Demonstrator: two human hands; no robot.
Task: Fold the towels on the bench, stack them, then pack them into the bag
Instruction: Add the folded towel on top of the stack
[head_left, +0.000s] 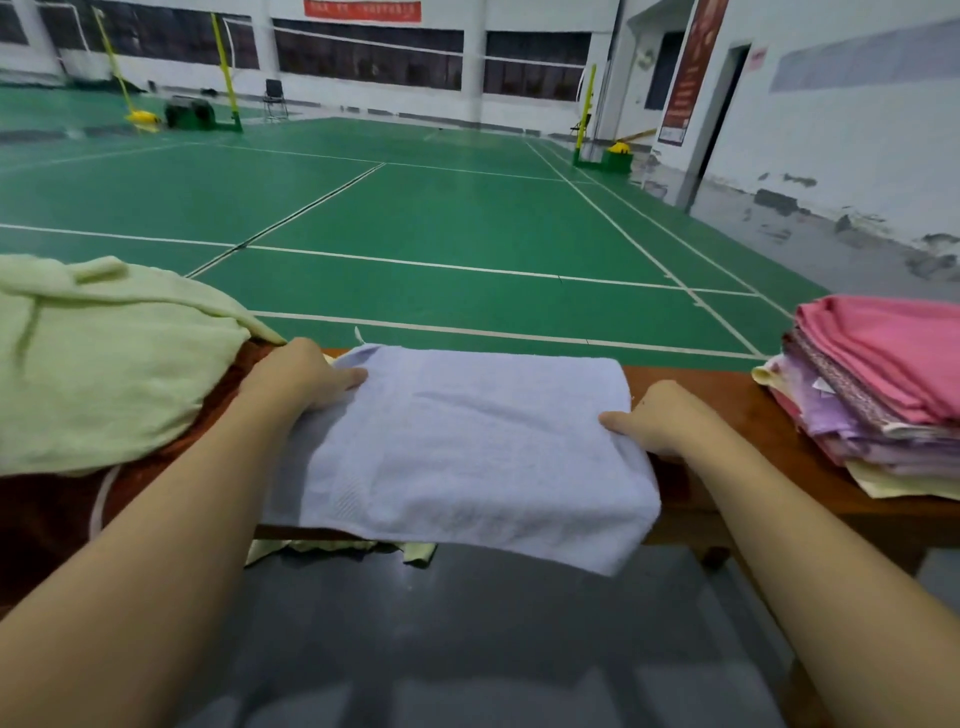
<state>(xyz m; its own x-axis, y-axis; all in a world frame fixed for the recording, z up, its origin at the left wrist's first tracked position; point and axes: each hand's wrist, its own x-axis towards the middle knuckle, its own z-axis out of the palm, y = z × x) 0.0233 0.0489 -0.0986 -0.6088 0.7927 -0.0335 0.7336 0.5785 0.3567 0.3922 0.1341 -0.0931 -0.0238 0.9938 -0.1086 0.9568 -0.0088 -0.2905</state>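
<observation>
A pale lavender towel (467, 441), folded into a rectangle, lies across the wooden bench (727, 405), with its near edge hanging over the front. My left hand (301, 376) grips the towel's left edge, thumb on top. My right hand (660, 418) grips the right edge, thumb on top and fingers tucked under. A stack of folded towels (883, 395), pink on top with lilac and cream below, sits at the bench's right end. No bag is in sight.
An unfolded light green towel (104, 364) is heaped on a dark brown one (47, 519) at the left. A yellowish cloth (343, 548) peeks from under the bench. Beyond the bench lies a green badminton court; grey floor lies below me.
</observation>
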